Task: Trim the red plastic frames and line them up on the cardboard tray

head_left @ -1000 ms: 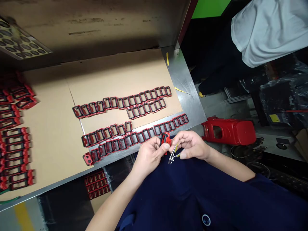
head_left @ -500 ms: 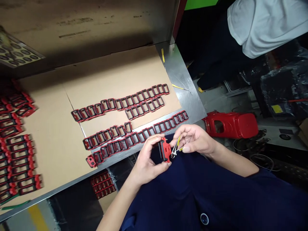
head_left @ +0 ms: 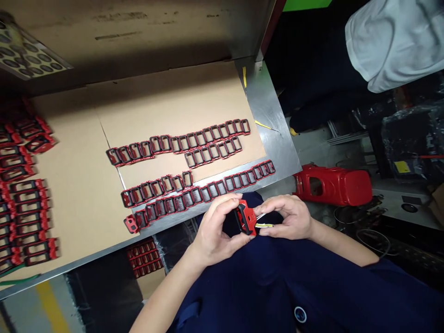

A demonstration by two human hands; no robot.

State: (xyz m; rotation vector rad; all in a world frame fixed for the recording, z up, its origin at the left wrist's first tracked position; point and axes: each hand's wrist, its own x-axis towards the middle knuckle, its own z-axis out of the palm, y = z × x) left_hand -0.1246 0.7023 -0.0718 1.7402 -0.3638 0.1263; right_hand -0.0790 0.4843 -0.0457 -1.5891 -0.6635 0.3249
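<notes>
My left hand point(head_left: 218, 226) is closed on a red-and-black plastic frame point(head_left: 249, 218), thumb below and fingers above, in front of my dark blue clothing. My right hand point(head_left: 289, 217) pinches a small silver tool with yellow grips point(head_left: 265, 225). Its front end is at the right side of the red part, partly hidden by my fingers, so its exact kind does not show. Just beyond my hands, a long row of similar frames point(head_left: 204, 193) lies along the metal table edge. The row ends at the left with a frame lying turned over point(head_left: 131, 224).
More rows of frames point(head_left: 194, 140) lie on the cardboard-covered table point(head_left: 79, 152), with stacked frames point(head_left: 34, 199) at far left. Two yellow-handled picks point(head_left: 262, 124) lie on the metal strip point(head_left: 274, 101). A red plastic stool point(head_left: 333, 185) stands right; another person's white garment point(head_left: 395, 46) shows behind.
The frame has turned slightly in my left hand, showing more of its black opening. My right hand has closed in around the tool, moving lower and rightward. The view has shifted a little.
</notes>
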